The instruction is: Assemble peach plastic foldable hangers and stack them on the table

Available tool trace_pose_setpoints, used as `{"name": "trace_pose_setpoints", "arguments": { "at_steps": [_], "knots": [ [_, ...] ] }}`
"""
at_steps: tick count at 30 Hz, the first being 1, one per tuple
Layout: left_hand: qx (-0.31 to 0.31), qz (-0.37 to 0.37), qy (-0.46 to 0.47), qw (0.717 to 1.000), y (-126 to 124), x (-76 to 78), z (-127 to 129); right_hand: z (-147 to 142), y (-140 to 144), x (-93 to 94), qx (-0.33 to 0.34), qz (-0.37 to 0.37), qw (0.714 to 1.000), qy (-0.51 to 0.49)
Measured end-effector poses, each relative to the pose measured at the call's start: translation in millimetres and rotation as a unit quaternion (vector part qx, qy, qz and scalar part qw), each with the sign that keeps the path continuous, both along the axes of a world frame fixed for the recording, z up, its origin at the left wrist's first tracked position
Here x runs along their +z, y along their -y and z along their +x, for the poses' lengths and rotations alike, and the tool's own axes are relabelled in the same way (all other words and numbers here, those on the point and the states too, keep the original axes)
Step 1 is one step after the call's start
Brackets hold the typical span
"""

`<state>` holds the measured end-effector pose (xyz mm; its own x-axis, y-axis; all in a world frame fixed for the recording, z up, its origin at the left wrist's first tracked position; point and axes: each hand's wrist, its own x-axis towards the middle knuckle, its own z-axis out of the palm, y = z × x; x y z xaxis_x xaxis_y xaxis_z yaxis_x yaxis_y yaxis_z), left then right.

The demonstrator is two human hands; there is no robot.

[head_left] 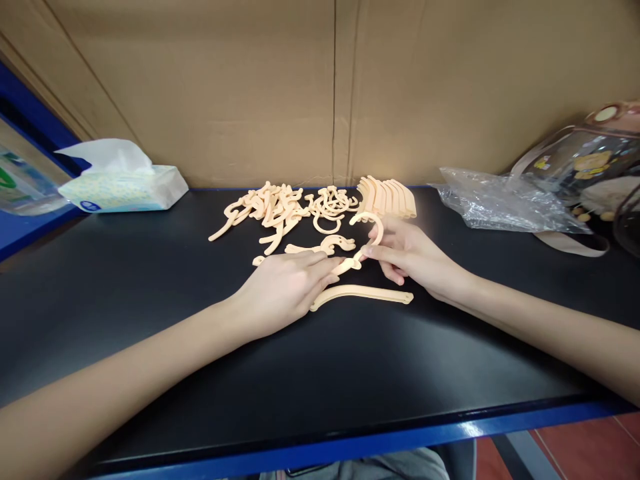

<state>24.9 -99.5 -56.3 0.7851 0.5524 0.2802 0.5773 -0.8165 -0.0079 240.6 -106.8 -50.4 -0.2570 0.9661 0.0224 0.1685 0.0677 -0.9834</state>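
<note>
head cam, only one view | sits above the near edge of the table (pixel 150 280), tilted forward and down | faces the cardboard wall (pixel 240 87) along the far edge | pretty close in, both forearms fill the bottom corners | left and right edges run out of frame

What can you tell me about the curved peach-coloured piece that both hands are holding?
The hook piece is a slim, pale peach part that looks like moulded plastic, bent into an open hook at its far end with a straighter stem running back toward the person. The right hand pinches it near the curve, while the fingers of the left hand meet its lower end. It is raised slightly above the black table, just in front of the loose pile of similar parts and beyond a long curved bar lying flat.
</note>
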Motion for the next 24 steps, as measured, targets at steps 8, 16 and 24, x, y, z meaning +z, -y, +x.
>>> {"name": "trace_pose_setpoints", "arguments": {
  "at_steps": [8, 16, 24],
  "knots": [
    [0.037, -0.171, 0.063, 0.983, 8, 11.3, -1, 1, 1, -6.4, 0.016, 0.050, 0.998, 0.015],
    [0.051, -0.538, 0.233, 0.808, 5, 21.8, -1, 1, 21, 3.6, 0.113, 0.342, 0.851, 0.382],
    [0.104, -0.597, 0.345, 0.717, 4, 19.6, 1, 2, 18, -1.6, 0.153, 0.390, 0.812, 0.407]
  ]
}}
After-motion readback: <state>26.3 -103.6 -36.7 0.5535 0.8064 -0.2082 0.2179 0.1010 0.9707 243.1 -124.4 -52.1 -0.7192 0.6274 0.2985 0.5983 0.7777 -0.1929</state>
